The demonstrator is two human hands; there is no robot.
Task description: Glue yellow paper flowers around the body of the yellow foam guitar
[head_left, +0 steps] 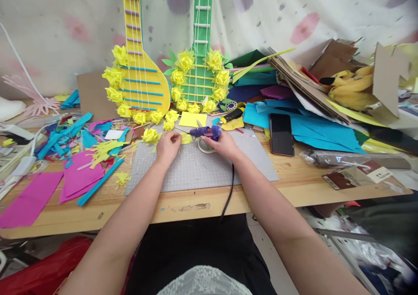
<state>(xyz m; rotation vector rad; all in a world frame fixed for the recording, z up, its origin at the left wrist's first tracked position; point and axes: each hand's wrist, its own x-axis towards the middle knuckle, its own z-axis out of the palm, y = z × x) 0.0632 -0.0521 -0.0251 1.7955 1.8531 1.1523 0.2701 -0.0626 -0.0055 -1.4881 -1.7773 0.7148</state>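
My right hand (225,144) is wrapped round a purple hot glue gun (205,132), its nozzle pointing left. My left hand (169,148) is closed in a pinch at a piece of yellow crepe paper (186,139), just left of the nozzle. Both hands are over a grey cutting mat (196,173). Beneath the glue gun lies a roll of tape (205,147), partly hidden. Yellow paper flowers (150,135) sit behind my left hand, and a yellow sheet (192,119) lies beyond the gun.
A yellow paper-flowered instrument (143,79) and a green one (201,84) stand at the back. Paper scraps (81,134) and magenta sheets (32,199) cover the left side. A phone (281,134), blue paper (313,127) and cardboard lie right. A black cord (230,192) hangs over the table edge.
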